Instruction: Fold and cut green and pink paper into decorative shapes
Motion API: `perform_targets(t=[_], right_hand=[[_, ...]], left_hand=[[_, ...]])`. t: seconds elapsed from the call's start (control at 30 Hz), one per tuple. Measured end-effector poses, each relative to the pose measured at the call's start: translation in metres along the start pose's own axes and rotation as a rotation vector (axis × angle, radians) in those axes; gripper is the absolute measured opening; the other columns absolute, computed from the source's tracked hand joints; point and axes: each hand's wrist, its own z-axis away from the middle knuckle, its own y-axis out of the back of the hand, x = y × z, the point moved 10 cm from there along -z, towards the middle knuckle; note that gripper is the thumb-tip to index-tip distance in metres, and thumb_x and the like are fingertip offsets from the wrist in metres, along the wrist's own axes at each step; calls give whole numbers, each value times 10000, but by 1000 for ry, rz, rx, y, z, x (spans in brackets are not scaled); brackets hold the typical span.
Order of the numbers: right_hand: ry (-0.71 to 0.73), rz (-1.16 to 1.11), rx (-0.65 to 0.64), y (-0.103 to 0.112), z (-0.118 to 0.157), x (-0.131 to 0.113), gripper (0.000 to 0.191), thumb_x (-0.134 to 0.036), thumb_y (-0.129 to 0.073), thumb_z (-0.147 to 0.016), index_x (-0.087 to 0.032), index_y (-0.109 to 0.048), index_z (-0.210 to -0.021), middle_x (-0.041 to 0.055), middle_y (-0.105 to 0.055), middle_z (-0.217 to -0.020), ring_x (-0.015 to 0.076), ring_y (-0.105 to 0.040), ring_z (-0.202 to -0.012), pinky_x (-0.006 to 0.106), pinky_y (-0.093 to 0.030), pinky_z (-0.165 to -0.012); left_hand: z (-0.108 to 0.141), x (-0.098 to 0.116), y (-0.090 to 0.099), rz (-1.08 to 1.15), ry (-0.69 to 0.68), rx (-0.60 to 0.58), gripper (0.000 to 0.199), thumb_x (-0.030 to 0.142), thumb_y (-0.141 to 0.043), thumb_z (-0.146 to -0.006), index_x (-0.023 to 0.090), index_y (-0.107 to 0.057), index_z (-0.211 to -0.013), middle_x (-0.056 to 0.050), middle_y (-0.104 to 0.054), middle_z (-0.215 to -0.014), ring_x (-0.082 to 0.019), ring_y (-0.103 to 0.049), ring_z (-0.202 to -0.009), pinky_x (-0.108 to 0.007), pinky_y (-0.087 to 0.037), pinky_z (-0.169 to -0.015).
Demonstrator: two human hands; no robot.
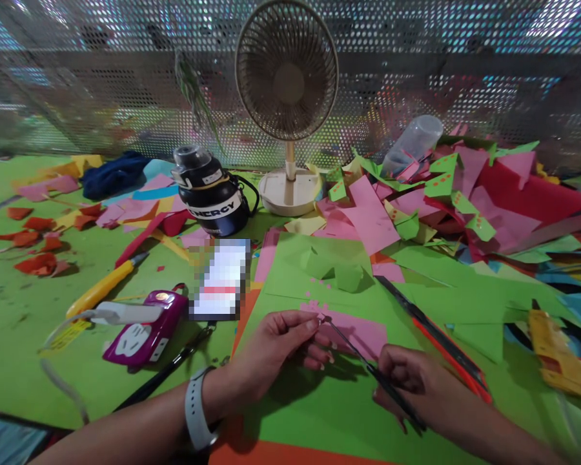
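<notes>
Near the middle, my left hand [290, 342] is closed in a pinch, thumb against forefinger, on a tiny piece that looks like pink paper. My right hand [407, 378] is wrapped round the dark handle of a slim metal tool [351, 345], seemingly tweezers or scissors. The tool's tip meets the left fingertips. Beneath the hands lies a pink paper strip [372, 332] on green sheets [290, 271]. Several tiny pink bits [314, 303] lie just above the left fingertips. A red and black cutter [436, 336] rests to the right of them.
A fan [290, 194] stands at the back beside a black bottle [213, 197]. On the left are a phone [223, 284], a purple power bank [150, 329] and a yellow pen-like tool [101, 287]. Paper scraps [368, 213] and a yellow glue gun [556, 349] are on the right.
</notes>
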Motion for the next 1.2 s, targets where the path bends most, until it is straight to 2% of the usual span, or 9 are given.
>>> perform_targets(t=[0.53,0.7,0.9,1.07,1.2], right_hand=[[-28,24,21,1,0,1,500,-561,-765,-683,-211,-409,-703,-79,-431,-595,69,-441,-535,162,-373,-463],[-17,14,12,0,1,1,478,-548,-750,-708,-209,-414,-714,-80,-418,-605,66,-415,-539,158,-352,-462],[-22,24,36,0,0,-4,523,-579,-766,-661,-210,-396,-684,-81,-405,-594,72,-396,-536,166,-339,-458],[-20,-15,54,3,0,-3,517,-569,-779,-646,-209,-410,-680,-82,-389,-594,71,-374,-528,169,-334,-451],[-20,-25,58,6,0,-1,471,-544,-763,-685,-206,-434,-694,-80,-393,-604,65,-363,-519,164,-320,-444]], left_hand=[[-1,-3,2,-22,-7,2,194,307,-761,-781,155,-735,-900,-65,-748,-800,-112,-660,-609,-221,-485,-558],[-1,-2,0,-6,-11,4,199,299,-784,-759,148,-737,-880,-65,-751,-784,-107,-662,-596,-200,-484,-542],[0,-1,-1,11,-1,15,230,307,-804,-734,140,-735,-876,-69,-751,-778,-116,-664,-601,-204,-493,-539],[1,-2,0,-2,11,8,183,312,-767,-777,172,-737,-890,-45,-749,-795,-106,-672,-615,-189,-500,-535],[1,-1,0,-21,20,15,185,323,-779,-760,175,-742,-865,-34,-744,-773,-97,-663,-591,-184,-500,-526]])
